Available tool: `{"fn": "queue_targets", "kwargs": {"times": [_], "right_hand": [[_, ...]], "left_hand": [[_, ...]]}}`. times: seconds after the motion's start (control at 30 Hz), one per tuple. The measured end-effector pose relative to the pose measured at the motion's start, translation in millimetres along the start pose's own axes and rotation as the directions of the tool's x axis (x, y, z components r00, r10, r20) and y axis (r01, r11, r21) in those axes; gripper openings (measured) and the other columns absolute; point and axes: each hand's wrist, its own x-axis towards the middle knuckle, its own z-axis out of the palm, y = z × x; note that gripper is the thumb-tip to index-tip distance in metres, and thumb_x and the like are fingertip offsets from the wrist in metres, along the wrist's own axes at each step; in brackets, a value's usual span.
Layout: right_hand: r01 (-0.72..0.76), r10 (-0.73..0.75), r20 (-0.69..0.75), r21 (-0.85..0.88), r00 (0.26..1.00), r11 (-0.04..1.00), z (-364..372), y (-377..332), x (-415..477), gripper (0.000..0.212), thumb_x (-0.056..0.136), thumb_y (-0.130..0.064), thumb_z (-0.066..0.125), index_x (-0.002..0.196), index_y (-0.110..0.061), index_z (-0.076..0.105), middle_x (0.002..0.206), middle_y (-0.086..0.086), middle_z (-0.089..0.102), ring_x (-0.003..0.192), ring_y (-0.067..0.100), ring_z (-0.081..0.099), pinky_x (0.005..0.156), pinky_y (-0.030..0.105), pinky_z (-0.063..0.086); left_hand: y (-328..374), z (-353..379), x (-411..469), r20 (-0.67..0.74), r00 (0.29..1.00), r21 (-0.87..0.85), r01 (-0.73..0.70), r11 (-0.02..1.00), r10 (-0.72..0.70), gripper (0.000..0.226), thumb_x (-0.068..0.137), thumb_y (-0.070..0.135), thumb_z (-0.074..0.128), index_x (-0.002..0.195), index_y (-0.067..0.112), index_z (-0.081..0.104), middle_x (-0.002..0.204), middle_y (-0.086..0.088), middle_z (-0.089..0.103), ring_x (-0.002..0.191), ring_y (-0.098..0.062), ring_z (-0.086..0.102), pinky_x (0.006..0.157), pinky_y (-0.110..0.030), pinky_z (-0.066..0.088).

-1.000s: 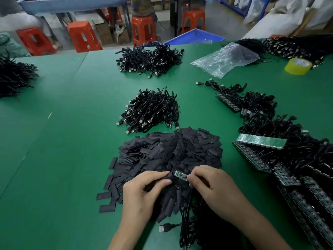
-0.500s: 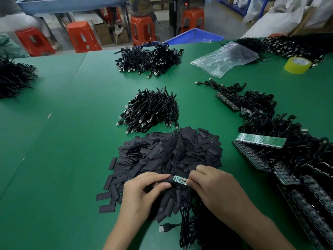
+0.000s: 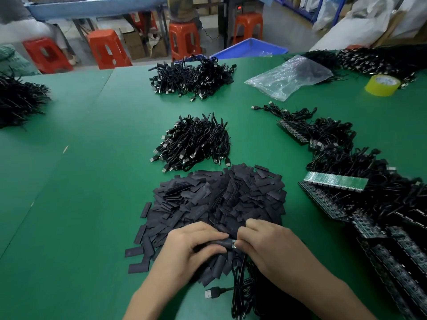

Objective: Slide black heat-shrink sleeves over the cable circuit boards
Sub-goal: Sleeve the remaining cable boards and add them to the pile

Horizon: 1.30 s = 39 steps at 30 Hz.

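Note:
My left hand (image 3: 191,248) pinches a black heat-shrink sleeve (image 3: 220,243) over the near edge of a big pile of flat black sleeves (image 3: 219,199). My right hand (image 3: 263,245) pinches the small circuit board (image 3: 233,244) at the sleeve's right end; only a sliver of the board shows, the rest is inside the sleeve. The board's black cable (image 3: 238,280) hangs down toward me and ends in a USB plug (image 3: 209,293).
On the green table (image 3: 80,204), a heap of coiled USB cables (image 3: 194,144) lies beyond the sleeves and another (image 3: 191,77) farther back. Cables with green board strips (image 3: 335,181) crowd the right side. A clear plastic bag (image 3: 288,77) and yellow tape roll (image 3: 382,85) sit at the back right.
The green board, plainly exposed between my hands before, has slid into the sleeve. My hands have closed together, and only the board's tip remains visible.

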Motion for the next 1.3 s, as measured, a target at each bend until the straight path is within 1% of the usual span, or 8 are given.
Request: {"fn": "queue_targets", "kwargs": {"times": [0.1,0.23,0.53,0.67,0.83,0.9,1.07,1.3], "right_hand": [[-0.042,0.039,0.038,0.069,0.999,0.997,-1.4,0.6,-1.8,0.022,0.107,-0.046,0.036,0.098,-0.03,0.048,0.094,-0.014,0.045,0.092,0.007,0.048,0.076,0.025,0.038],[-0.045,0.045,0.005,0.158,0.999,0.986,-4.7,-0.8,-3.2,0.008,0.105,-0.039,0.048,0.098,-0.035,0.047,0.094,-0.016,0.052,0.089,0.006,0.049,0.078,0.026,0.043],[-0.006,0.031,-0.172,0.144,0.985,0.989,-1.9,-4.6,-5.5,0.012,0.1,-0.033,0.052,0.089,-0.027,0.051,0.086,-0.013,0.051,0.081,0.007,0.052,0.071,0.026,0.046],[-0.016,0.045,-0.184,0.155,0.982,0.988,3.0,-4.4,-6.7,0.013,0.099,-0.027,0.058,0.089,-0.028,0.051,0.085,-0.016,0.049,0.079,0.004,0.049,0.069,0.018,0.04],[-0.045,0.12,-0.21,0.33,0.97,0.943,9.0,-2.8,-9.8,0.006,0.099,-0.03,0.061,0.098,-0.034,0.057,0.092,-0.023,0.055,0.087,0.0,0.057,0.072,0.014,0.043],[-0.058,0.165,-0.236,0.404,0.957,0.913,10.6,-2.3,-12.0,0.012,0.098,-0.029,0.065,0.1,-0.036,0.057,0.093,-0.027,0.058,0.089,-0.001,0.06,0.072,0.011,0.043],[-0.031,0.157,-0.326,0.36,0.932,0.932,12.3,-1.5,-13.3,0.007,0.096,-0.027,0.067,0.093,-0.03,0.061,0.088,-0.02,0.059,0.085,0.002,0.061,0.072,0.016,0.048],[0.01,0.127,-0.398,0.325,0.909,0.946,18.8,-2.1,-12.8,0.008,0.096,-0.035,0.061,0.094,-0.029,0.065,0.089,-0.02,0.06,0.084,0.001,0.062,0.072,0.024,0.052]], "left_hand": [[1.1,2.1,-1.0,-0.009,1.0,-0.027,0.023,0.999,-0.023,0.023,0.086,0.04,0.076,0.103,0.026,0.081,0.1,0.019,0.073,0.093,-0.002,0.07,0.082,-0.02,0.055],[0.7,2.9,-3.0,-0.043,0.999,-0.039,0.029,0.999,-0.031,0.018,0.085,0.027,0.081,0.103,0.025,0.081,0.099,0.017,0.074,0.093,-0.006,0.071,0.081,-0.023,0.056],[9.8,10.1,-5.5,-0.127,0.992,-0.059,-0.004,0.998,-0.003,0.016,0.088,0.022,0.079,0.104,0.02,0.079,0.1,0.014,0.073,0.092,-0.009,0.071,0.081,-0.018,0.052],[12.7,14.4,-6.3,-0.116,0.993,-0.02,-0.004,1.0,0.002,0.018,0.087,0.023,0.079,0.104,0.02,0.079,0.099,0.014,0.072,0.091,-0.006,0.07,0.082,-0.016,0.052],[13.0,15.4,-5.8,-0.173,0.985,-0.027,0.015,1.0,-0.02,0.017,0.085,0.025,0.08,0.102,0.019,0.08,0.097,0.015,0.073,0.088,-0.006,0.071,0.08,-0.016,0.052],[12.7,15.9,-5.1,-0.201,0.979,-0.039,0.029,0.999,-0.036,0.018,0.085,0.028,0.079,0.102,0.02,0.081,0.097,0.016,0.073,0.088,-0.007,0.071,0.078,-0.017,0.053],[14.4,19.0,-5.3,-0.208,0.978,-0.063,0.013,0.998,-0.026,0.022,0.088,0.038,0.074,0.102,0.022,0.08,0.097,0.017,0.073,0.088,-0.008,0.071,0.078,-0.017,0.053],[12.4,21.8,-7.5,-0.215,0.976,-0.057,0.019,0.998,-0.031,0.019,0.088,0.035,0.075,0.103,0.024,0.08,0.1,0.017,0.073,0.091,-0.009,0.072,0.08,-0.019,0.053]]}}
